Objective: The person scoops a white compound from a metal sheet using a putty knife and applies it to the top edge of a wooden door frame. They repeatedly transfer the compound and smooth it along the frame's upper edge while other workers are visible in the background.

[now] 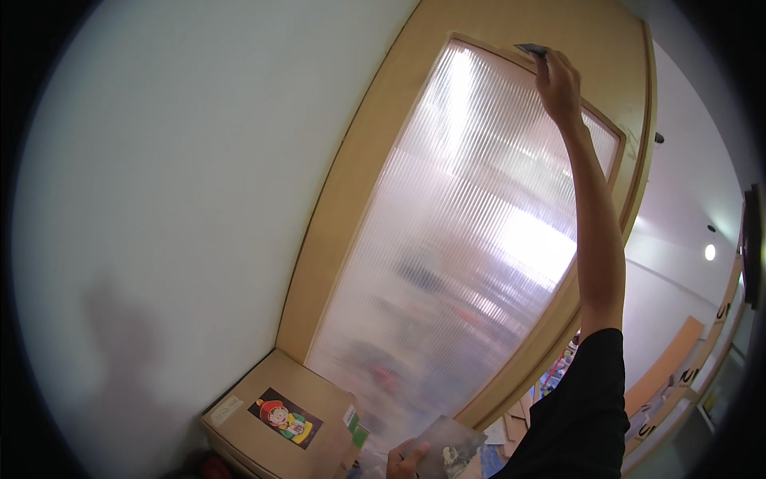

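My right arm reaches up high, and my right hand (558, 84) grips a small grey putty knife (533, 49), its blade pointing left. The blade is at the top rail of the wooden frame (479, 20), just above the ribbed translucent panel (447, 215). Whether the blade touches the wood I cannot tell. Low in the view, my left hand (404, 461) is closed round the edge of a flat grey plate (447, 447). A pale smear, like putty, lies on the plate's face. The lower part of this hand is cut off by the picture's edge.
A cardboard box (263, 383) with a cartoon picture on its lid stands at the lower left, against a plain pale wall (191, 160). To the right, past the frame's edge, are an orange-brown board (662, 363), shelving and a ceiling lamp (709, 252).
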Demonstrator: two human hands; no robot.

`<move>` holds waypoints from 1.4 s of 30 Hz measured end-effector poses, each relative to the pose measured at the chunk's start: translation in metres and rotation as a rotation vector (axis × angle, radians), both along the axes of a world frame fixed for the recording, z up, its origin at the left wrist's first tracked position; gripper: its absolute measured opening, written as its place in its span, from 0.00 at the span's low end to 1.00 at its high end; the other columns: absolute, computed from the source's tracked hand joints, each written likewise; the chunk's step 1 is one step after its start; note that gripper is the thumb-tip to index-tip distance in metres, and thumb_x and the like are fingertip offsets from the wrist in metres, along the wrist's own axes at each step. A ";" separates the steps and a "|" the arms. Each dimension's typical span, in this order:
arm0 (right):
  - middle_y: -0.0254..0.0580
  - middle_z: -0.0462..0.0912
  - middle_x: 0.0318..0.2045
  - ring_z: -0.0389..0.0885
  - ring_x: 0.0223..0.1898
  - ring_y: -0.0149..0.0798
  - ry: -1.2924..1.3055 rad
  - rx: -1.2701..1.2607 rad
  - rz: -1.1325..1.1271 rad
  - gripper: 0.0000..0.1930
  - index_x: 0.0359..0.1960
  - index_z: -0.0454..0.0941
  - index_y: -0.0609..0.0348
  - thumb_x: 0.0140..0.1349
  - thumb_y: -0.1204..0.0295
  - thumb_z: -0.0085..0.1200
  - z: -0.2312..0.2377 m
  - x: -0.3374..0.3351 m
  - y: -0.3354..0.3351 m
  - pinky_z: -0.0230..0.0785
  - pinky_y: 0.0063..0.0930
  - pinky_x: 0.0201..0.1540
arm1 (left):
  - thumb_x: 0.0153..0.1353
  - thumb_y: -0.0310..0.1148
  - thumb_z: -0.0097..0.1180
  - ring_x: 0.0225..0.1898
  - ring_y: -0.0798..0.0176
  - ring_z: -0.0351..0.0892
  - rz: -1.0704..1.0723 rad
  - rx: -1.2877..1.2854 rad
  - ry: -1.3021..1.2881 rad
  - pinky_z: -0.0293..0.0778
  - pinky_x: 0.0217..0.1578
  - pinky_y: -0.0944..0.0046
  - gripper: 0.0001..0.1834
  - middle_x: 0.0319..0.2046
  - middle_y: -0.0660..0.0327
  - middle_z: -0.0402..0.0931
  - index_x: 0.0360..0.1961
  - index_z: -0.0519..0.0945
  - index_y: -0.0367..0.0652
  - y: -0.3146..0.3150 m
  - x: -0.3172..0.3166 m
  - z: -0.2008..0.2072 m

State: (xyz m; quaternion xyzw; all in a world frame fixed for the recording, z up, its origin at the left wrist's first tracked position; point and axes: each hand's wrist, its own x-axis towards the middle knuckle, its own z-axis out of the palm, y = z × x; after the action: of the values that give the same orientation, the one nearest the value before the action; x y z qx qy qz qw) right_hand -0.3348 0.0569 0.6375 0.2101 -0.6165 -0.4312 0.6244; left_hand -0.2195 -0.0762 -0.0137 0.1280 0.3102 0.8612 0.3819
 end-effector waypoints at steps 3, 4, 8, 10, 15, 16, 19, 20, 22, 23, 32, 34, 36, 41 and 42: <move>0.52 0.79 0.28 0.78 0.30 0.53 -0.012 -0.044 -0.057 0.05 0.35 0.77 0.63 0.60 0.76 0.52 0.003 -0.003 0.000 0.69 0.41 0.33 | 0.59 0.31 0.53 0.18 0.71 0.70 -0.078 -0.035 0.025 0.64 0.17 0.70 0.06 0.19 0.66 0.72 0.27 0.78 0.41 0.005 -0.001 -0.007; 0.53 0.78 0.27 0.78 0.30 0.53 -0.014 -0.048 -0.072 0.05 0.35 0.77 0.64 0.60 0.75 0.52 0.004 -0.003 -0.001 0.69 0.41 0.33 | 0.59 0.31 0.53 0.18 0.71 0.71 -0.078 0.002 -0.034 0.65 0.17 0.70 0.06 0.20 0.66 0.73 0.28 0.78 0.41 0.008 0.000 -0.007; 0.52 0.80 0.29 0.80 0.32 0.52 -0.024 -0.089 -0.190 0.06 0.36 0.78 0.64 0.61 0.75 0.51 0.003 -0.002 -0.007 0.71 0.38 0.34 | 0.58 0.31 0.53 0.17 0.70 0.71 -0.076 0.083 -0.161 0.65 0.16 0.71 0.06 0.20 0.65 0.74 0.29 0.79 0.41 0.008 0.005 0.000; 0.52 0.82 0.31 0.81 0.34 0.49 0.050 -0.136 -0.073 0.06 0.36 0.79 0.63 0.61 0.75 0.51 -0.002 0.003 -0.008 0.72 0.35 0.36 | 0.58 0.31 0.53 0.16 0.70 0.71 -0.087 0.082 -0.166 0.64 0.15 0.71 0.06 0.20 0.65 0.74 0.29 0.79 0.40 0.005 0.005 0.003; 0.48 0.83 0.36 0.83 0.39 0.44 0.128 -0.192 0.020 0.08 0.40 0.81 0.59 0.60 0.76 0.53 -0.019 0.022 -0.001 0.74 0.31 0.42 | 0.58 0.30 0.53 0.17 0.70 0.71 -0.136 0.080 -0.113 0.65 0.15 0.71 0.06 0.20 0.65 0.75 0.31 0.79 0.39 0.001 0.002 0.001; 0.47 0.84 0.37 0.83 0.39 0.44 0.085 -0.114 0.031 0.09 0.41 0.81 0.58 0.59 0.77 0.53 -0.023 0.025 0.003 0.74 0.32 0.43 | 0.58 0.30 0.53 0.16 0.70 0.71 -0.139 0.089 -0.131 0.64 0.15 0.71 0.06 0.20 0.65 0.74 0.31 0.79 0.39 0.002 0.002 -0.001; 0.43 0.82 0.43 0.81 0.44 0.42 -0.001 0.108 -0.108 0.18 0.46 0.80 0.57 0.52 0.81 0.57 -0.030 0.029 0.016 0.74 0.32 0.47 | 0.58 0.30 0.52 0.16 0.70 0.71 -0.137 0.107 -0.164 0.63 0.14 0.71 0.06 0.20 0.65 0.74 0.30 0.79 0.39 0.007 0.004 -0.004; 0.42 0.82 0.44 0.81 0.45 0.41 0.012 0.136 -0.173 0.19 0.46 0.79 0.57 0.50 0.82 0.58 -0.033 0.030 0.020 0.75 0.32 0.48 | 0.58 0.30 0.52 0.15 0.70 0.71 -0.128 0.108 -0.161 0.63 0.13 0.71 0.06 0.20 0.65 0.74 0.30 0.79 0.39 0.008 0.005 -0.005; 0.40 0.81 0.46 0.79 0.48 0.39 0.061 0.232 -0.259 0.22 0.48 0.79 0.57 0.46 0.81 0.61 -0.035 0.031 0.026 0.75 0.33 0.50 | 0.58 0.29 0.51 0.15 0.70 0.70 -0.125 0.130 -0.155 0.62 0.13 0.71 0.06 0.19 0.65 0.74 0.29 0.79 0.40 0.010 0.006 -0.007; 0.39 0.81 0.46 0.79 0.49 0.39 0.074 0.224 -0.297 0.22 0.48 0.78 0.57 0.46 0.81 0.61 -0.035 0.030 0.027 0.75 0.32 0.50 | 0.58 0.29 0.51 0.14 0.70 0.70 -0.131 0.151 -0.154 0.62 0.12 0.71 0.06 0.19 0.65 0.74 0.29 0.79 0.40 0.010 0.007 -0.007; 0.38 0.81 0.46 0.77 0.51 0.37 0.121 0.265 -0.344 0.21 0.48 0.78 0.58 0.49 0.79 0.60 -0.031 0.023 0.027 0.75 0.31 0.50 | 0.58 0.30 0.52 0.13 0.72 0.67 -0.175 0.157 -0.105 0.59 0.12 0.70 0.06 0.16 0.68 0.71 0.26 0.78 0.42 0.000 0.001 0.010; 0.38 0.81 0.46 0.77 0.50 0.37 0.120 0.249 -0.353 0.21 0.49 0.78 0.58 0.49 0.79 0.60 -0.030 0.022 0.029 0.75 0.31 0.50 | 0.58 0.30 0.53 0.14 0.72 0.66 -0.180 0.163 -0.096 0.59 0.13 0.70 0.06 0.16 0.68 0.71 0.25 0.78 0.43 -0.004 -0.002 0.015; 0.39 0.81 0.47 0.77 0.51 0.37 0.121 0.252 -0.359 0.21 0.49 0.78 0.58 0.50 0.79 0.60 -0.028 0.021 0.031 0.75 0.31 0.50 | 0.57 0.31 0.54 0.14 0.73 0.66 -0.199 0.145 -0.080 0.59 0.14 0.71 0.06 0.16 0.69 0.70 0.25 0.78 0.45 -0.009 -0.004 0.019; 0.40 0.81 0.47 0.78 0.50 0.39 0.132 0.225 -0.422 0.22 0.49 0.77 0.59 0.49 0.80 0.60 -0.025 0.020 0.032 0.75 0.32 0.50 | 0.57 0.32 0.55 0.14 0.73 0.65 -0.149 0.063 -0.175 0.58 0.14 0.71 0.05 0.16 0.69 0.70 0.24 0.78 0.48 -0.012 0.000 0.027; 0.40 0.81 0.46 0.78 0.50 0.39 0.128 0.225 -0.444 0.22 0.49 0.77 0.59 0.48 0.80 0.60 -0.026 0.021 0.031 0.75 0.32 0.51 | 0.57 0.32 0.55 0.13 0.73 0.65 -0.126 0.042 -0.186 0.58 0.14 0.71 0.05 0.16 0.69 0.70 0.24 0.78 0.48 -0.013 0.001 0.028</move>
State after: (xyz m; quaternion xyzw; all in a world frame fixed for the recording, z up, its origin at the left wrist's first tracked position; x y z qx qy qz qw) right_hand -0.3141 0.0874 0.6114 0.1103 -0.5549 -0.6360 0.5248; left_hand -0.2184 -0.0891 0.0147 0.0747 0.2467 0.8498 0.4597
